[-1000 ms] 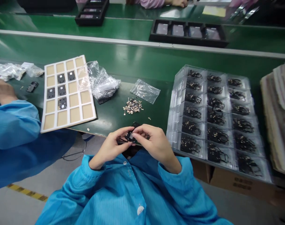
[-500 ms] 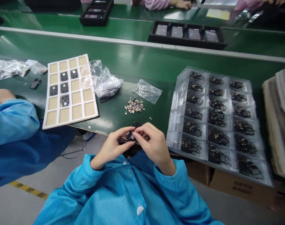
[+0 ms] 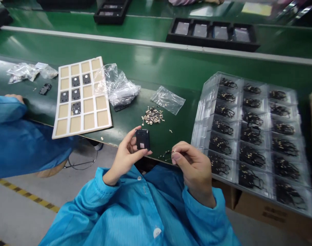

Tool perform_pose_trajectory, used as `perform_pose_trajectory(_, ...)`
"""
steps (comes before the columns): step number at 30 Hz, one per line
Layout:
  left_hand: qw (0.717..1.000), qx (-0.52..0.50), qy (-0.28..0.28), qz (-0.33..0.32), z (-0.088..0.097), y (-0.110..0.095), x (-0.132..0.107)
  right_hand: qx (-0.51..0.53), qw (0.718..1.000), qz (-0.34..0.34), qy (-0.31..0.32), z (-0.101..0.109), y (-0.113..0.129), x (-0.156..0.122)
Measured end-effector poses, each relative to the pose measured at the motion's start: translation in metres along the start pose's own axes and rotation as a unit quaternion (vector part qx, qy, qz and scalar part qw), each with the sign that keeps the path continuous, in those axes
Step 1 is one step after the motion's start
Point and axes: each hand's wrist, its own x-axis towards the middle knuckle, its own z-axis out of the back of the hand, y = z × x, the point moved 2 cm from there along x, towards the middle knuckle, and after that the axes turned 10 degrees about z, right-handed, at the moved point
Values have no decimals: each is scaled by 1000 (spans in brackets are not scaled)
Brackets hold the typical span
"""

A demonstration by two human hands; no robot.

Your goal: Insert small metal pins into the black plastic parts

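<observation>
My left hand (image 3: 127, 150) grips a small black square housing (image 3: 143, 138) upright by its edges; a pale square patch shows low on its face. To the right, my right hand (image 3: 191, 162) pinches a thin black cable (image 3: 167, 153) with small metallic bits along it. Its far end hangs just over the table's front edge, apart from the housing. Beyond both hands lies a pile of small metallic parts (image 3: 152, 116) on the green table. The clear blister tray (image 3: 200, 128) to the right holds bunches of similar black cables in its compartments.
A white-framed tray (image 3: 82, 133) with several black housings stands at the left, a crumpled plastic bag (image 3: 122, 90) on its right edge. A flat clear bag (image 3: 168, 99) lies behind the pile. A co-worker's sleeve (image 3: 7, 111) is at far left. Black trays (image 3: 212, 41) sit at the back.
My hands have moved apart. The right has gone rightward and now holds a cable, while the left has kept the housing and turned it upright. The co-worker's arm at left has drawn back.
</observation>
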Motion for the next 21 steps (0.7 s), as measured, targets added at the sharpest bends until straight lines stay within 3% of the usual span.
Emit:
perform_pose_trajectory(4, 998, -11, -37, 42, 0, -1, 7, -16, 999, -18, 30, -8, -4, -1)
perform_pose_trajectory(11, 995, -34, -86, 40, -6, -2, 11, -23, 999, -23, 44, -20, -4, 1)
perform_pose_trajectory(21, 995, -43, -30, 86, -14, 5, 0, -51, 997, -52, -4, -24, -5, 10)
